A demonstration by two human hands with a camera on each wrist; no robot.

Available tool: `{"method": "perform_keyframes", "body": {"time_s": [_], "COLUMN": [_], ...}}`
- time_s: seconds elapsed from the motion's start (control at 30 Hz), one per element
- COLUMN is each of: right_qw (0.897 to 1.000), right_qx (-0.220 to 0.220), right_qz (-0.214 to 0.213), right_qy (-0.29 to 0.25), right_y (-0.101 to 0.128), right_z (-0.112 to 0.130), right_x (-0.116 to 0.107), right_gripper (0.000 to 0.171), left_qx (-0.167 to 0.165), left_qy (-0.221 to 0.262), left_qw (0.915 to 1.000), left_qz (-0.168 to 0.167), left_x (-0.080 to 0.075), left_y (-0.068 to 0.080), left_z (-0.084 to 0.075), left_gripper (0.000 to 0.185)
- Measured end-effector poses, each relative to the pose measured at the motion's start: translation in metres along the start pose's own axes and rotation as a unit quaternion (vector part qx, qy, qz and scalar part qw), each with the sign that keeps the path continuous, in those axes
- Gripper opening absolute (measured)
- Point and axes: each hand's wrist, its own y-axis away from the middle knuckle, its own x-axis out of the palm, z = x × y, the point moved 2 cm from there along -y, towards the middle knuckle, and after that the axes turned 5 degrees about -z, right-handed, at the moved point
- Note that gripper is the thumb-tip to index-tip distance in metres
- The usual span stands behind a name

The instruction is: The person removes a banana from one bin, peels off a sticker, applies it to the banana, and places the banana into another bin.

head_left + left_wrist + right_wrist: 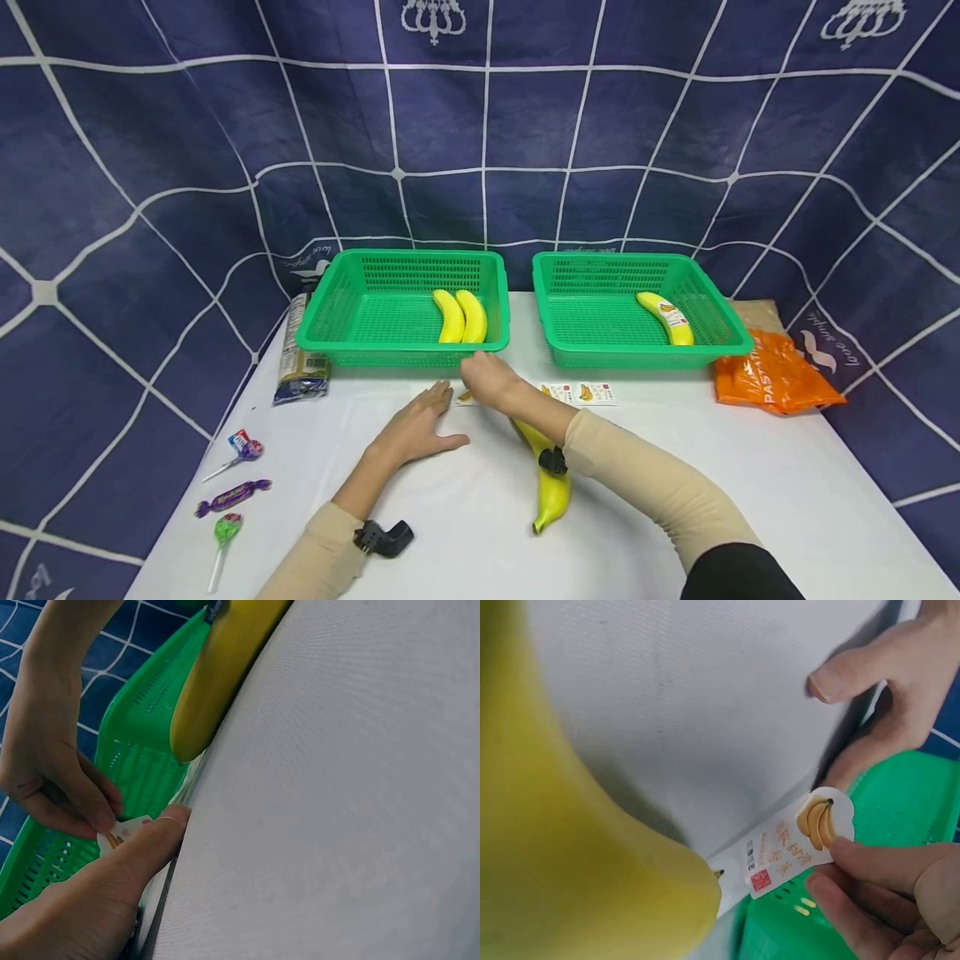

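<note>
My right hand [491,379] pinches the edge of a white sticker [787,840] printed with bananas and lettering, which is raised at that end in the right wrist view. A strip of similar stickers [596,394] lies on the table, partly behind the right hand and forearm. Fairly straight, the fingers of my left hand [416,429] rest on the table by the strip's left end, thumb spread. Under the right forearm lies a yellow banana [553,496], its middle partly covered; it looms large in the right wrist view.
Behind the hands, the left green basket [397,354] holds two bananas [471,317], the right one [622,358] a banana bearing a sticker [665,315]. A packet [303,358] and sweets [232,497] lie left. An orange bag [776,375] sits right.
</note>
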Motion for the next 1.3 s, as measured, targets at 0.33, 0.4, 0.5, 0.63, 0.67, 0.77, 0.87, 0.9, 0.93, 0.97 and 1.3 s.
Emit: {"method": "perform_keyframes", "body": {"time_s": [0.33,0.4,0.5,0.63,0.67,0.77,0.87,0.9,0.93,0.97,1.3], "right_qw": [0.995,0.993,0.99,0.984,0.982,0.977,0.975,0.975,0.975,0.975,0.971], "right_qx": [-0.002,-0.004,0.001,0.033,0.042,0.066,0.072,0.071,0.07,0.07,0.079], "right_qz": [-0.037,-0.054,-0.079,-0.089,-0.089,-0.092,-0.105,-0.11,-0.114,-0.116,-0.146], "right_qy": [-0.096,-0.107,-0.118,-0.152,-0.161,-0.18,-0.179,-0.177,-0.176,-0.175,-0.173], "right_y": [0.017,0.021,0.028,0.036,0.038,0.042,0.046,0.047,0.049,0.05,0.069], "right_z": [-0.012,-0.015,-0.02,-0.027,-0.028,-0.033,-0.036,-0.037,-0.037,-0.038,-0.04], "right_x": [-0.016,-0.02,-0.027,-0.037,-0.039,-0.043,-0.045,-0.044,-0.044,-0.044,-0.051], "right_gripper": [0.014,0.013,0.013,0.012,0.011,0.008,0.005,0.005,0.005,0.005,0.006], "left_qx": [0.006,0.008,0.013,0.014,0.014,0.015,0.018,0.019,0.021,0.023,0.036], "left_qy": [-0.008,-0.017,-0.025,-0.029,-0.03,-0.036,-0.041,-0.042,-0.045,-0.046,-0.034], "left_qw": [0.9999,0.9998,0.9996,0.9995,0.9994,0.9992,0.9989,0.9988,0.9986,0.9984,0.9981], "left_qz": [-0.003,-0.002,-0.003,-0.004,-0.005,-0.012,-0.016,-0.018,-0.019,-0.023,-0.036], "left_x": [0.001,0.002,0.002,0.002,0.002,0.001,0.001,0.001,0.001,0.001,-0.002], "left_y": [0.001,0.001,0.001,0.0,0.0,0.0,-0.001,-0.001,-0.001,-0.001,0.001], "left_z": [0.001,0.001,0.002,0.001,0.001,0.001,0.0,0.0,0.001,0.001,-0.018], "left_gripper": [0.098,0.098,0.098,0.1,0.101,0.103,0.105,0.105,0.106,0.106,0.101]}}
